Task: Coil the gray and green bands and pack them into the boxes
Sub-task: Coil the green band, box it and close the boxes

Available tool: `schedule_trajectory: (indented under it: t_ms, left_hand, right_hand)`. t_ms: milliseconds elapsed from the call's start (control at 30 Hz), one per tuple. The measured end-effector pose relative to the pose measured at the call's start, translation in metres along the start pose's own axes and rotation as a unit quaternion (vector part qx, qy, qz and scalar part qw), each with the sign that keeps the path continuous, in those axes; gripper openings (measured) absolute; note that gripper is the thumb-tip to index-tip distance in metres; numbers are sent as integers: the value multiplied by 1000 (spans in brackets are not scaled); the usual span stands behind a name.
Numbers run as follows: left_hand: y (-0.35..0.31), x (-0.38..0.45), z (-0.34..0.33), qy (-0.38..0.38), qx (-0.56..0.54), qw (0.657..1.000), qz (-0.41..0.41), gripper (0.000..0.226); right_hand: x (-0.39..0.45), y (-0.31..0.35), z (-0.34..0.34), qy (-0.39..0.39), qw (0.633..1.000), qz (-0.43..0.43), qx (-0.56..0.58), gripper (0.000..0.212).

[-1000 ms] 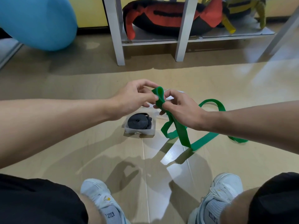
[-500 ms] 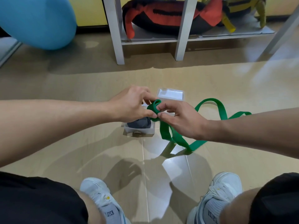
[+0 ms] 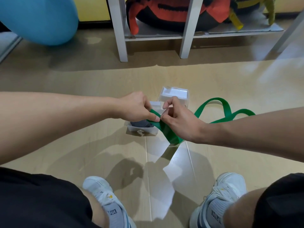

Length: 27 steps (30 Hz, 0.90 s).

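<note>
both hands have dropped; left hand and right hand pinch green band, coil barely begun; gray band boxed at 9 o'clock.

arms: bare | shorts: black | sneakers: white, grey lettered tongues

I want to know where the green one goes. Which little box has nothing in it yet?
The farther clear box, beyond the hands, shows nothing inside. The nearer box already holds the coiled gray band.
</note>
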<state>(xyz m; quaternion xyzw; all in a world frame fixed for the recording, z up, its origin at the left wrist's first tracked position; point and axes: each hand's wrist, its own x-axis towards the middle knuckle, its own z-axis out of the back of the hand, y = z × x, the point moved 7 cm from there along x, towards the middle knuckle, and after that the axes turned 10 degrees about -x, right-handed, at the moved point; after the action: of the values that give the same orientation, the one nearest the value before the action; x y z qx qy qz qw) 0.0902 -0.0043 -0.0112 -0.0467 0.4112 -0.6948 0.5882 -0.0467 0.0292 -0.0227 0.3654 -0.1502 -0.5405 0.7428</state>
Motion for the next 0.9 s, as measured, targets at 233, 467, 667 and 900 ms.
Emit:
schedule_trajectory:
  t_ms: [233, 467, 667, 900]
  left_hand:
    - [22, 0, -18, 79, -233, 967, 70, 20]
    - [22, 3, -18, 80, -281, 953, 79, 24]
    - [21, 6, -13, 73, -314, 943, 76, 23]
    - [25, 4, -16, 72, -308, 943, 103, 24]
  right_hand:
    - [2, 0, 2, 6, 999, 10, 45, 18]
    - [1, 4, 8, -52, 998, 21, 23, 16]
    - [-1, 6, 14, -82, 995, 24, 57, 16]
    - [-2, 6, 14, -100, 994, 3, 30, 19]
